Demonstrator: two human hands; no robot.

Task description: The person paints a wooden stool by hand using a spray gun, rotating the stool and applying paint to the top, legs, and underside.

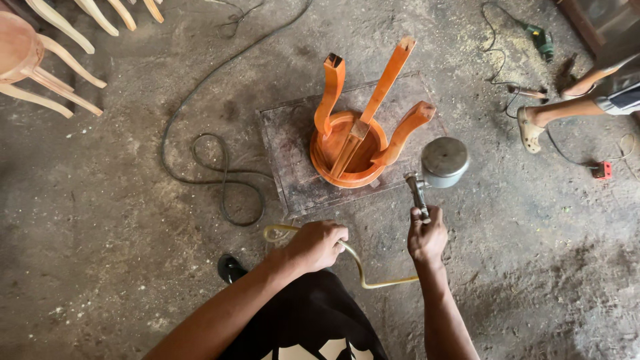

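Right hand [427, 235] clenched around rigid, top-heavy spray gun [437, 170] at its handle beside upturned orange stool [360, 133] on floor board [287, 143]; left hand [319, 244] fingers closed on limp yellowish hose [360, 270].

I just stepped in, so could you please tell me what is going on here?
A person stands over an upturned orange stool on a board on the floor. The right hand holds a spray gun with a metal cup, pointed at the stool. The left hand grips its yellowish hose. Another person's legs show at the upper right, and unpainted stools lie at the upper left.
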